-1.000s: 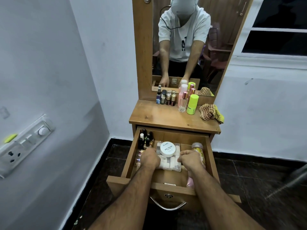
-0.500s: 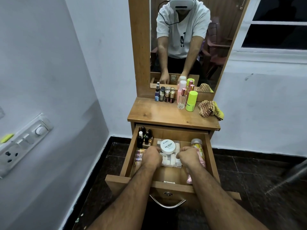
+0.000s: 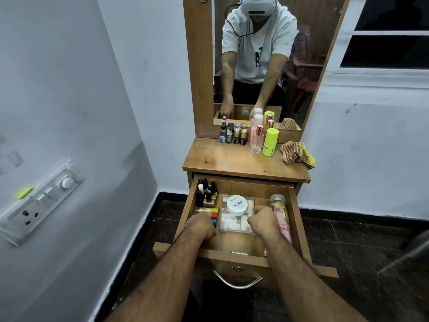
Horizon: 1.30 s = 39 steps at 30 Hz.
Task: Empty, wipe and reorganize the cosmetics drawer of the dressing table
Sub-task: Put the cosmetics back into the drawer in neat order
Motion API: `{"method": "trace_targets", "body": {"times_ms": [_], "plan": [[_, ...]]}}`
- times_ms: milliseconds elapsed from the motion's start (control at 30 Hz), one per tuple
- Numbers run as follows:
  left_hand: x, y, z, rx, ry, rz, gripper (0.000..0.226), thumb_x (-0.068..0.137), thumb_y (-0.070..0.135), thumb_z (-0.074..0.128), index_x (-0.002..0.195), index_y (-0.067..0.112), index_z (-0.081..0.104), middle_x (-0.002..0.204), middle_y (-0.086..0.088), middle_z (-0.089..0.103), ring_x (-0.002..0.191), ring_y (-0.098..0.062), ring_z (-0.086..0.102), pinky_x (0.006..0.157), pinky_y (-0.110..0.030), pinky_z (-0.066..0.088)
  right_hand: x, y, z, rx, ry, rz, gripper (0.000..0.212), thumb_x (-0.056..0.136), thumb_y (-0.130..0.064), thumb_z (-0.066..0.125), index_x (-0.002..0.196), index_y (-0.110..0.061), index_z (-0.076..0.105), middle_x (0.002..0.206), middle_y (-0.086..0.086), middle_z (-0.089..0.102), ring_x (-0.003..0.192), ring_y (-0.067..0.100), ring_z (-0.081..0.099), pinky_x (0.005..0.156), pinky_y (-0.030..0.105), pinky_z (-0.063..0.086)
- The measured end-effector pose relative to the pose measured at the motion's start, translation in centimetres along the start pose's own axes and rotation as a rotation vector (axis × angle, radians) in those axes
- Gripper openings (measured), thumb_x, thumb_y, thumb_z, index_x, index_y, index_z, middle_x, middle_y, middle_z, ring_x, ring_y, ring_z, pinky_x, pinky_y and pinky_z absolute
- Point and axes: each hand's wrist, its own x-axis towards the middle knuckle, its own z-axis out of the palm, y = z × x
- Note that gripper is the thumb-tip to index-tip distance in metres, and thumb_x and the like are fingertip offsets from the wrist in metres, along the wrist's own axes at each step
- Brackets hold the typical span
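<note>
The dressing table's wooden drawer [image 3: 300, 219] stands pulled out, and both my hands are inside it. My left hand [image 3: 202, 226] is curled over the near ends of some coloured tubes [image 3: 213, 212] at the drawer's left side. My right hand [image 3: 263, 220] is a closed fist between a clear box [image 3: 233, 225] and a pink bottle [image 3: 285, 223] lying on its side. Nothing shows inside that fist. A white nail polish jar [image 3: 237, 205] sits on the box. Dark nail polish bottles [image 3: 206, 191] stand in the back left corner.
On the tabletop [image 3: 222, 159], small bottles [image 3: 233, 134], a perfume bottle [image 3: 257, 140] and a green bottle [image 3: 270, 142] stand against the mirror. A checked cloth [image 3: 297, 154] lies at the right edge. A wall with a switch panel [image 3: 39, 205] is close on the left.
My left hand has moved left off the clear box onto the coloured tubes. My right hand stays by the box's right edge.
</note>
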Motion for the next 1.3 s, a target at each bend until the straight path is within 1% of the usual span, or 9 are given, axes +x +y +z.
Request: {"method": "trace_targets", "body": {"times_ms": [200,300,400,567,667,833,967,1133,1300], "plan": [[0.1,-0.1,0.3,0.011,0.02,0.014,0.036,0.089,0.027,0.07,0.119,0.01,0.061,0.116,-0.005,0.064,0.103,-0.019,0.061,0.084,-0.029,0.05,-0.1,-0.1,0.1,-0.023,-0.013,-0.03,0.05,0.085,0.0,0.06,0.134,-0.01,0.061,0.131,0.01,0.064,0.117,0.027,0.061,0.092,0.027,0.05],[0.1,-0.2,0.5,0.006,0.03,0.019,0.032,0.089,0.027,0.069,0.116,0.012,0.063,0.111,-0.004,0.064,0.098,-0.017,0.062,0.08,-0.028,0.05,-0.1,-0.1,0.1,-0.009,-0.023,-0.034,0.051,0.085,0.001,0.058,0.135,-0.01,0.06,0.133,0.009,0.063,0.118,0.027,0.06,0.09,0.026,0.05],[0.0,-0.3,0.6,0.007,0.053,0.021,0.033,0.089,0.026,0.069,0.117,0.012,0.062,0.113,-0.005,0.064,0.101,-0.018,0.061,0.085,-0.029,0.052,0.0,-0.2,0.1,0.002,-0.025,-0.04,0.053,0.085,0.004,0.057,0.137,-0.009,0.058,0.136,0.009,0.061,0.118,0.026,0.06,0.087,0.024,0.049],[0.1,-0.4,0.9,0.011,0.078,0.037,0.033,0.09,0.025,0.067,0.119,0.011,0.061,0.115,-0.005,0.063,0.103,-0.018,0.061,0.089,-0.03,0.051,0.1,-0.5,0.1,0.021,-0.033,-0.055,0.055,0.085,0.007,0.055,0.138,-0.007,0.056,0.139,0.01,0.059,0.124,0.026,0.057,0.097,0.026,0.046],[0.0,-0.3,1.0,0.02,0.096,0.03,0.033,0.09,0.027,0.068,0.118,0.012,0.061,0.115,-0.005,0.064,0.102,-0.018,0.062,0.088,-0.03,0.051,0.1,-0.4,0.2,0.002,-0.025,-0.071,0.057,0.083,0.006,0.059,0.138,-0.007,0.057,0.137,0.009,0.061,0.123,0.026,0.058,0.1,0.028,0.047],[-0.2,0.5,1.0,0.026,0.125,0.082,0.031,0.081,0.035,0.078,0.104,0.016,0.071,0.102,-0.002,0.07,0.091,-0.016,0.064,0.081,-0.031,0.056,-0.6,-0.3,0.3,-0.138,-0.024,-0.113,0.064,0.082,0.003,0.069,0.142,-0.013,0.052,0.13,0.009,0.064,0.115,0.026,0.061,0.089,0.027,0.05],[-0.4,1.0,1.3,0.02,0.14,0.122,0.022,0.084,0.033,0.073,0.102,0.019,0.073,0.1,0.0,0.071,0.09,-0.016,0.065,0.079,-0.031,0.056,-0.9,-0.3,0.5,-0.335,-0.021,-0.181,0.061,0.081,-0.007,0.075,0.138,-0.014,0.054,0.13,0.009,0.06,0.115,0.026,0.06,0.096,0.031,0.049],[-0.1,0.6,1.6,0.001,0.119,0.118,0.022,0.085,0.033,0.072,0.104,0.021,0.073,0.103,0.0,0.069,0.093,-0.016,0.063,0.08,-0.031,0.055,-0.9,-0.4,1.2,-0.509,-0.019,-0.247,0.055,0.083,-0.011,0.072,0.135,-0.013,0.054,0.127,0.012,0.055,0.115,0.029,0.058,0.097,0.035,0.05],[0.4,0.3,1.7,-0.013,0.103,0.122,0.025,0.085,0.033,0.074,0.106,0.02,0.073,0.104,0.0,0.069,0.094,-0.015,0.063,0.079,-0.028,0.052,-0.5,-0.5,1.4,-0.533,0.017,-0.281,0.043,0.087,-0.007,0.066,0.129,-0.012,0.058,0.124,0.011,0.059,0.112,0.027,0.061,0.095,0.035,0.052]]}}
